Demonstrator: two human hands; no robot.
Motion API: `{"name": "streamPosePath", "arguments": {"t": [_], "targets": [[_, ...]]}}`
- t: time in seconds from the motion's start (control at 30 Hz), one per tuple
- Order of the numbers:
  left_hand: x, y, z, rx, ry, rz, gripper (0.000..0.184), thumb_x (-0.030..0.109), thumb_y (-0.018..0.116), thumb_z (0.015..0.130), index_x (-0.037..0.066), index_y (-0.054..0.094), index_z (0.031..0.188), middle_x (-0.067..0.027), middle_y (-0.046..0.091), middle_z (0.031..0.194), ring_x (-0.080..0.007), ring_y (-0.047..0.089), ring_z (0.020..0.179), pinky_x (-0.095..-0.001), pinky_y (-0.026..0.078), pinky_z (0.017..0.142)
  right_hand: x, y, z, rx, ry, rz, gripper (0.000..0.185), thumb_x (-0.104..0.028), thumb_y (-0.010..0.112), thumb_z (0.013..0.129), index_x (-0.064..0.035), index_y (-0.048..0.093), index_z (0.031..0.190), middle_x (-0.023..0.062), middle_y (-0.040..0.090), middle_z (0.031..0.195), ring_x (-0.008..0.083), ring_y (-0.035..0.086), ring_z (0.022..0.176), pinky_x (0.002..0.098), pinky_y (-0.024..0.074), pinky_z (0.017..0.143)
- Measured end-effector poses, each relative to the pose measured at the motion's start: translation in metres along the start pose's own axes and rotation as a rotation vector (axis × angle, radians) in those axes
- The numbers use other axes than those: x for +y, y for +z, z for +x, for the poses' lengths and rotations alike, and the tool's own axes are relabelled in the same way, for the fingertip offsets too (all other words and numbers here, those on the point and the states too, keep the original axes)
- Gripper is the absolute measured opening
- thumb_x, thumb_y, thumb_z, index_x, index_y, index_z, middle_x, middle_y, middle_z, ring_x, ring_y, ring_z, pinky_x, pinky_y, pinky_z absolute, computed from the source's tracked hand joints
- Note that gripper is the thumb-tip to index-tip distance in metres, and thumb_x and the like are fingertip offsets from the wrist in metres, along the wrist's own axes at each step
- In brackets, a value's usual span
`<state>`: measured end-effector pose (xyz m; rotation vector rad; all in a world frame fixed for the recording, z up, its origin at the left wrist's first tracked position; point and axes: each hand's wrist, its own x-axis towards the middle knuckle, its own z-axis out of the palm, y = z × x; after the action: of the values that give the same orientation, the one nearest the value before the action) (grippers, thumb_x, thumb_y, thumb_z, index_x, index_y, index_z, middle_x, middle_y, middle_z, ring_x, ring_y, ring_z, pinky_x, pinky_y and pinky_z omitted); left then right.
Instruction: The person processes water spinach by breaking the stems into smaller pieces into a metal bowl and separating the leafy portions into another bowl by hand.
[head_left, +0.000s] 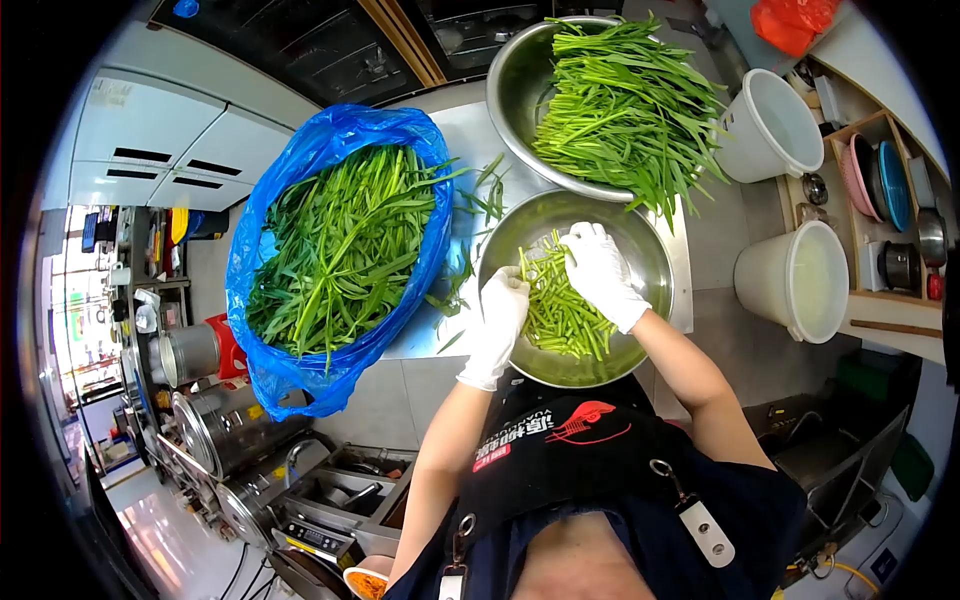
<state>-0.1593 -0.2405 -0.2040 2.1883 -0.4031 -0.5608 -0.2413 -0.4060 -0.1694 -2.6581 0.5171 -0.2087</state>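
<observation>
Steel round bowls [508,95], two, stood beside one blue plastic bag [252,240]; short green stems [562,318] lay in the nearer bowl [648,245], between white-gloved left grip [507,300] and right grip [598,265], whether clenched I couldn't tell.

whether the white-gloved left hand [505,298] and white-gloved right hand [600,268] grip any short green stems [565,322] is unclear — the contact is hidden. long leafy greens [625,110] cover much of the large round steel bowl [512,90]. the picture's edges cut off a small white bowl [352,575] of orange food [370,586] — and a crumpled red plastic bag [793,22].
</observation>
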Motion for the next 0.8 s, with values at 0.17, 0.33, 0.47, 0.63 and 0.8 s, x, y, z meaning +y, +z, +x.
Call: {"name": "streamPosePath", "arguments": {"t": [0.17, 0.33, 0.47, 0.63, 0.8], "targets": [[0.008, -0.009, -0.002, -0.182, -0.237, -0.270, 0.023, 0.008, 0.066, 0.084, -0.002, 0.065, 0.105, -0.0040, 0.066, 0.077, -0.0079, 0.056, 0.061, -0.0209, 0.046, 0.057, 0.003, 0.035, 0.010, -0.248, 0.229, 1.087, 0.022, -0.014, 0.066, 0.086, 0.0004, 0.068, 0.103, 0.0078, 0.069, 0.095, 0.0141, 0.063, 0.083, 0.0282, 0.0495, 0.073], [0.010, -0.014, -0.016, -0.252, -0.259, -0.330, 0.012, 0.007, 0.066, 0.085, 0.000, 0.064, 0.094, -0.0006, 0.061, 0.071, -0.0066, 0.050, 0.055, -0.0217, 0.041, 0.051, 0.006, 0.050, 0.010, -0.325, 0.115, 0.985, 0.016, -0.011, 0.064, 0.083, -0.0010, 0.068, 0.095, 0.0076, 0.068, 0.080, 0.0118, 0.061, 0.071, 0.0282, 0.0486, 0.064], [0.019, -0.033, -0.026, -0.350, -0.324, -0.349, 0.011, 0.008, 0.065, 0.086, 0.000, 0.064, 0.095, -0.0007, 0.061, 0.070, -0.0076, 0.050, 0.054, -0.0215, 0.042, 0.053, 0.004, 0.039, 0.011, -0.262, 0.044, 0.702, 0.013, -0.012, 0.059, 0.084, -0.0033, 0.068, 0.090, 0.0102, 0.067, 0.079, 0.0197, 0.061, 0.070, 0.0340, 0.0477, 0.063], [0.016, -0.042, -0.023, -0.402, -0.231, -0.052, 0.028, 0.013, 0.068, 0.084, -0.004, 0.064, 0.106, -0.0079, 0.067, 0.079, -0.0124, 0.060, 0.066, -0.0244, 0.048, 0.063, 0.012, 0.046, 0.034, 0.033, -0.101, 0.268, 0.012, -0.017, 0.058, 0.083, -0.0081, 0.065, 0.082, 0.0091, 0.064, 0.081, 0.0244, 0.062, 0.081, 0.0381, 0.0493, 0.070], [0.030, -0.045, -0.035, -0.235, 0.014, 0.249, 0.040, 0.023, 0.070, 0.082, -0.003, 0.064, 0.113, -0.0175, 0.070, 0.102, -0.0259, 0.068, 0.090, -0.0315, 0.052, 0.081, -0.003, 0.078, 0.043, -0.031, -0.266, -0.227, 0.009, -0.020, 0.059, 0.080, -0.0130, 0.064, 0.078, 0.0065, 0.063, 0.080, 0.0227, 0.060, 0.080, 0.0359, 0.0497, 0.071]]}}
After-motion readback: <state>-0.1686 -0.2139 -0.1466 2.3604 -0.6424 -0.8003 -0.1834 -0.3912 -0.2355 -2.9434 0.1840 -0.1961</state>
